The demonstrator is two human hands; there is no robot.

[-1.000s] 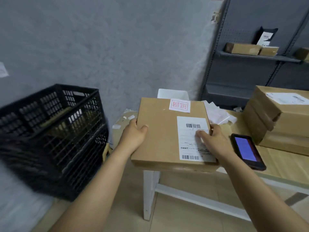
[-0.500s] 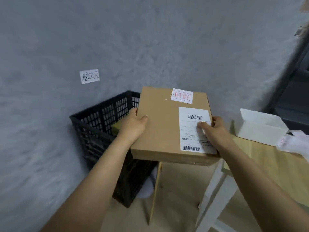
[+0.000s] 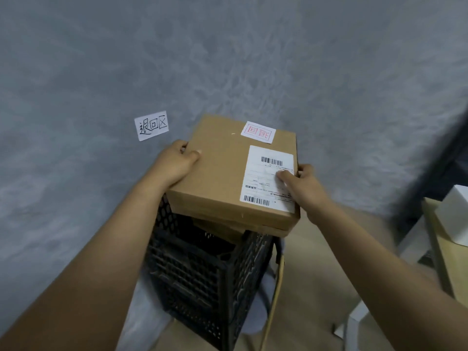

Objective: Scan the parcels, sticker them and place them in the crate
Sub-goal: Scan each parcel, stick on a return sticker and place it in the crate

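Gripping a flat cardboard parcel (image 3: 222,173) by its side edges, the left hand (image 3: 174,163) and right hand (image 3: 301,183) hold it above the black crate (image 3: 202,279). Its red-stamped sticker (image 3: 257,131) seems to read "退回"; the shipping label (image 3: 268,178) carries two barcodes, small print blurred. A wall sign (image 3: 151,125) reads "退回区".

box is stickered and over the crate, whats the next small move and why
Probably lower the parcel straight down into the black crate: both the left hand and right hand grip its sides above the opening, and its red sticker is on.
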